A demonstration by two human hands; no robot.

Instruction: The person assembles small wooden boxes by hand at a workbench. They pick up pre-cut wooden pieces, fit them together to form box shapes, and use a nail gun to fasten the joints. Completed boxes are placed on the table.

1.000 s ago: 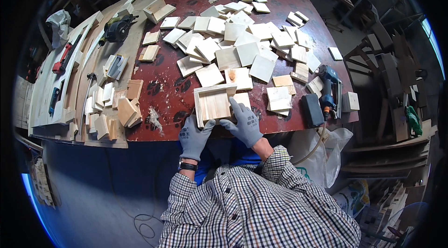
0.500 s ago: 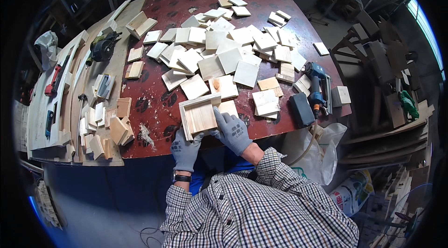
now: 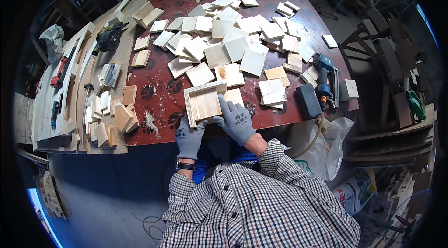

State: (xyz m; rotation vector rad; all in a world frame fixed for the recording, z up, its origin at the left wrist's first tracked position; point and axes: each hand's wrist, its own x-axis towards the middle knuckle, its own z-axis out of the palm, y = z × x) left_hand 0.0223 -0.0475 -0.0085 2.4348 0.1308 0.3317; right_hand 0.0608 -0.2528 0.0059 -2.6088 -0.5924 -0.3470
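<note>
A small wooden box [image 3: 206, 104] is held tilted between my hands at the table's front edge, its open inside and rim facing up. Gloved in grey, my left hand [image 3: 189, 139] is closed around its lower left corner. My right hand [image 3: 236, 123], in a matching glove, grips the lower right corner, fingers along that side. Just beyond the box lies a square wooden piece with a brown knot [image 3: 229, 75], part of a loose pile of pale square wooden pieces [image 3: 218, 55].
A blue nail gun [image 3: 325, 77] with a hose lies at the right of the dark red table [image 3: 158, 94], beside a wooden block [image 3: 348, 90]. Wood offcuts [image 3: 125, 116], a dark power tool [image 3: 109, 39] and a red tool [image 3: 59, 73] are on boards at left. A white sack [image 3: 322, 147] hangs at the front right.
The whole view has shifted, so the table and pile appear higher in the picture. My hands keep the same hold on the box, with little visible movement against the table.
</note>
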